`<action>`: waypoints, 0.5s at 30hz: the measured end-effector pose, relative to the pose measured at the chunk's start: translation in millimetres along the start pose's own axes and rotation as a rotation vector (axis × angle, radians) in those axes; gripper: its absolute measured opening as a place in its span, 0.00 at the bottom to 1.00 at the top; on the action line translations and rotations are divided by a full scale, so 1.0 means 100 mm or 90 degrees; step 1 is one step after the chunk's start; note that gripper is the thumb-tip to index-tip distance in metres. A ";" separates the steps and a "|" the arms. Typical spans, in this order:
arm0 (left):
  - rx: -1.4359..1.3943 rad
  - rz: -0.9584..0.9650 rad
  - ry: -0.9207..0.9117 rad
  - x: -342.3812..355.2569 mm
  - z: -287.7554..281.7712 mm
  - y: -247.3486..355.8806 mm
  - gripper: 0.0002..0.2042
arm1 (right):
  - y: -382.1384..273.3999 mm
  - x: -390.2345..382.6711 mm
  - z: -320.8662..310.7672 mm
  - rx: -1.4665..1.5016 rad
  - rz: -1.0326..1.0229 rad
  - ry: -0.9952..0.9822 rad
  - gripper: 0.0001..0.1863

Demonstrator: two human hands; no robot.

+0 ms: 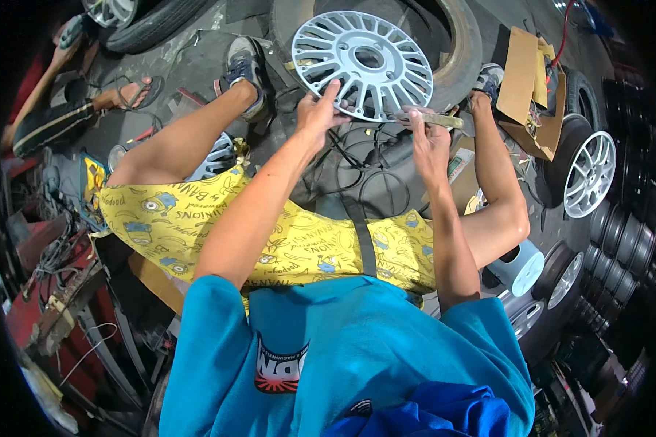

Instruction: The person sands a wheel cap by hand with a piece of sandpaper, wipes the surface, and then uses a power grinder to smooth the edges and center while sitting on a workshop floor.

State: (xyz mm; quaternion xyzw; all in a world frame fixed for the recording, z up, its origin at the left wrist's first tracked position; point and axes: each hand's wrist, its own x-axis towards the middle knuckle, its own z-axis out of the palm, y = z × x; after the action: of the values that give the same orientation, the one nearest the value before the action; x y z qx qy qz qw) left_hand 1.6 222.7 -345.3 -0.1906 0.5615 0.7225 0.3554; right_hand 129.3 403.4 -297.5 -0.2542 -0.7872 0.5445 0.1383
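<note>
A round, pale grey wheel face (pixel 369 58), with many spokes and a hole at its centre, is tilted in front of me over a tyre lying on the floor. My left hand (pixel 319 116) grips its near left rim, thumb on top. By the near right rim, my right hand (pixel 430 138) is closed around a flat tool with a pale, worn handle (pixel 442 120). The tool's left end lies close to the rim; whether it touches, I cannot tell.
The large tyre (pixel 465 44) lies beneath the wheel face. Black cables (pixel 357 156) coil between my legs. At right are an open cardboard box (pixel 519 76), a white spoked wheel (pixel 590 175), a light blue bucket (pixel 521 268) and stacked rims (pixel 616 237). Another person's foot (pixel 133 93) is at left.
</note>
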 end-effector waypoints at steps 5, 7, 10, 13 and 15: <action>0.089 0.033 0.124 0.10 -0.03 0.33 0.37 | -0.13 0.00 0.08 -0.171 -0.081 0.022 0.14; 0.160 0.053 0.162 0.33 -0.21 0.37 0.37 | -0.28 -0.03 0.16 -0.190 -0.051 0.015 0.13; 0.267 0.051 0.179 0.61 -0.28 0.37 0.36 | -0.21 -0.02 0.23 -0.318 -0.153 0.041 0.12; 0.321 0.100 0.211 0.74 -0.29 0.24 0.36 | -0.14 0.00 0.24 -0.292 -0.146 0.000 0.13; 0.328 0.132 0.221 0.73 -0.26 0.20 0.34 | 0.06 0.08 0.14 0.110 0.069 -0.070 0.14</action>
State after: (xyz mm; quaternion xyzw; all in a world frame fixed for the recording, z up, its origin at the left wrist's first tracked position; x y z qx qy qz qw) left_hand -65.4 217.9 -388.2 -0.1563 0.7945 0.5459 0.2153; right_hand 117.7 398.8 -308.9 -0.2538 -0.7285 0.6304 0.0868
